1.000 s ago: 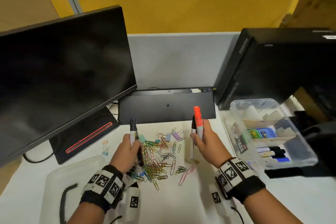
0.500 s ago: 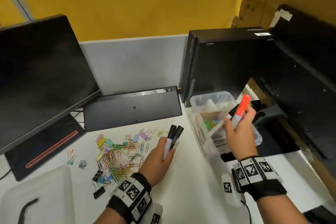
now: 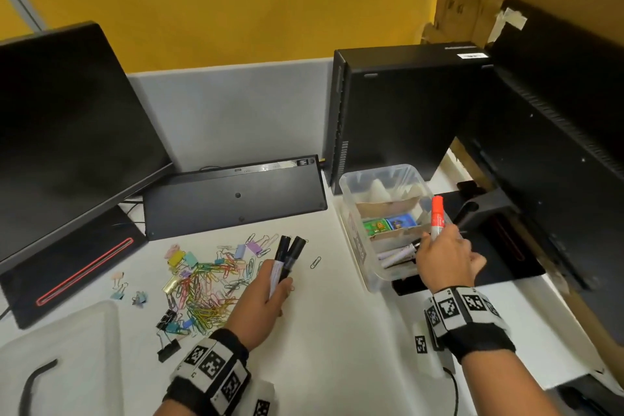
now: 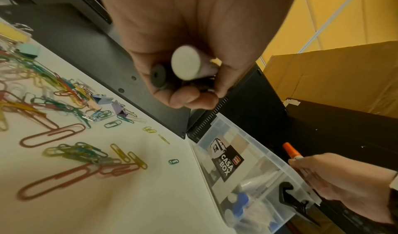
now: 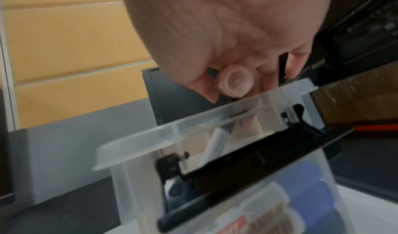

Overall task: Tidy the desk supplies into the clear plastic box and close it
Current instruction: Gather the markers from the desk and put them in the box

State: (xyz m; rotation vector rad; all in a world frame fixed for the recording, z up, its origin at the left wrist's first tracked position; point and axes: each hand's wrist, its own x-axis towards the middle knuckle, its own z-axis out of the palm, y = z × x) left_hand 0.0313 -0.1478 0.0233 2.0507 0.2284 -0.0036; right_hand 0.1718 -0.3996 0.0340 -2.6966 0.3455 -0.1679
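The clear plastic box [image 3: 347, 179] stands open right of centre, with markers [image 3: 398, 252] and cards inside. My right hand [image 3: 442, 255] hovers over its near end and grips an orange-capped marker [image 3: 437, 214], cap up; the marker's butt end [image 5: 235, 81] shows above the box rim [image 5: 193, 121]. My left hand [image 3: 266, 297] rests on the desk left of the box and holds two black-capped markers [image 3: 287, 255]; their butt ends [image 4: 183, 65] show in the left wrist view. A heap of coloured paper clips and binder clips [image 3: 202, 280] lies on the white desk.
The box lid [image 3: 64, 355] lies at the near left. A monitor [image 3: 64, 132] stands at the left, an upturned keyboard [image 3: 233, 199] behind the clips, and a computer tower [image 3: 395, 105] behind the box. A black stand [image 3: 499, 246] borders the box on the right.
My right hand has carried the orange-capped marker from above the clips to over the box and lowered it. My left hand has moved right with the two black-capped markers. The view has swung right.
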